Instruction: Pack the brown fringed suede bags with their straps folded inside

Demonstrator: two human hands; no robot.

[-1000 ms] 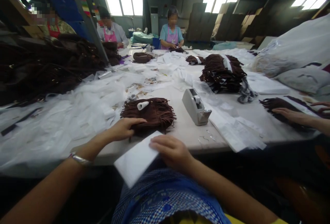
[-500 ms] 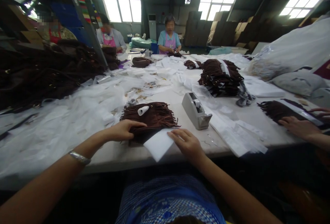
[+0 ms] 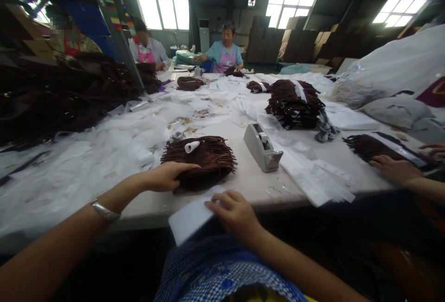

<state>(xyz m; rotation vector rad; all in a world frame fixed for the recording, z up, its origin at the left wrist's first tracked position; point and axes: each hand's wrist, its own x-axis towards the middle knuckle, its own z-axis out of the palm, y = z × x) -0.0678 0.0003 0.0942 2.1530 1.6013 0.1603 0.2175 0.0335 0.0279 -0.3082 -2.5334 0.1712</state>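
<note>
A brown fringed suede piece [image 3: 205, 158] lies on the white table [image 3: 250, 186] in front of me, with a small white roll [image 3: 192, 146] on top. My left hand [image 3: 167, 176] grips its near left edge, thumb on top, fingers curled under. My right hand [image 3: 233, 210] holds a white foam sheet [image 3: 189, 218] at the table's front edge, fingers bent over its corner. The sheet hangs past the edge over my lap.
A grey tape dispenser [image 3: 261, 147] stands right of the piece. Clear bags [image 3: 313, 177] lie beside it. A stack of brown fringed pieces [image 3: 294, 103] sits further back. Another person's hand [image 3: 394, 170] rests on a brown piece at right. White wrapping covers the left side; three people work at the far end.
My right hand has pulled the white sheet back from under the fringed piece toward the table's edge. My left hand stays on the piece.
</note>
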